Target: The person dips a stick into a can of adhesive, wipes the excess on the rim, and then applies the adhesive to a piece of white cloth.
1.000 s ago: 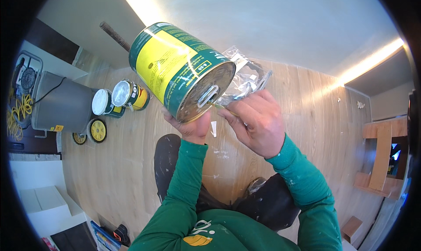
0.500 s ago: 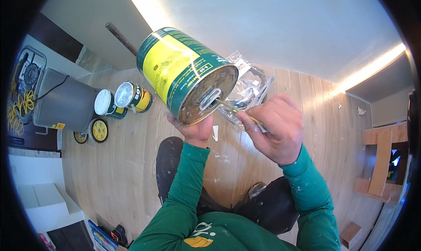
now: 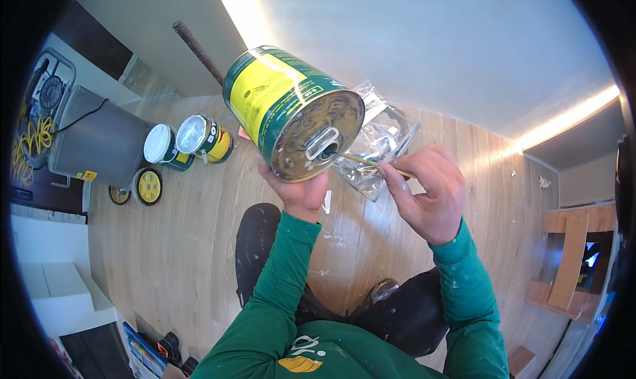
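At the can's mouth (image 3: 328, 150), thin stick (image 3: 362, 160)

tilted green can (image 3: 281, 107), stick (image 3: 361, 159) at opening (image 3: 329, 151)

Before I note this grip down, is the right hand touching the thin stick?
Touching. The head view shows the right hand pinching the stick, which runs from its grip toward the can.

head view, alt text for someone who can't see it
The left hand holds up a tilted green and yellow can while the right hand holds a thin stick at the opening in its end. Two buckets stand on the floor at left.
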Available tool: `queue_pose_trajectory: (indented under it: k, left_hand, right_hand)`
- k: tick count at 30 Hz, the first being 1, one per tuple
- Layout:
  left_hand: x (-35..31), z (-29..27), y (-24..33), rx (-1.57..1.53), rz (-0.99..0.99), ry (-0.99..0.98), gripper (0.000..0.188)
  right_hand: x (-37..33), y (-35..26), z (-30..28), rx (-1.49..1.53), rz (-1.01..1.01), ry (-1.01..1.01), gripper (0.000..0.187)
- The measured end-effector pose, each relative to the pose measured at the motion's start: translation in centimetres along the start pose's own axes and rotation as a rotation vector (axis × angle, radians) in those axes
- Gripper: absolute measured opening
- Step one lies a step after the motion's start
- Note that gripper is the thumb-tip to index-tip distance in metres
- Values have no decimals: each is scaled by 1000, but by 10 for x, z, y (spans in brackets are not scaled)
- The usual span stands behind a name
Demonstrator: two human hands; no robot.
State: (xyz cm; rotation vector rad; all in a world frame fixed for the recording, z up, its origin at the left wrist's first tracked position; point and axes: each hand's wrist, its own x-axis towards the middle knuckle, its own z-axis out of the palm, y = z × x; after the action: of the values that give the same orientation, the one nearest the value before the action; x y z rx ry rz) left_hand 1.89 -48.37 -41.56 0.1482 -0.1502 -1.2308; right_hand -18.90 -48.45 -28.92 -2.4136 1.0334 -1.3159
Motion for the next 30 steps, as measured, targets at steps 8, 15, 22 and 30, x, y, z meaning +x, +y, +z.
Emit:
queue_pose_trajectory:
  k: [8,15,22,30]
  left_hand:
    - [-1,6,1,47,15,29,85]
    - [1,-3,1,71,33,4,86]
    - [2,4,2,83,39,5,82]
    - [0,-1,1,52,14,-29,77]
  right_hand:
    - [1,-2,-7,-66,-74,-76,13]
    - [3,-2,-12,-70,-79,-96,14]
    - [5,-5,-15,-61,-97,-70,15]
    - [5,-7,-13,-69,-114,-53,15]
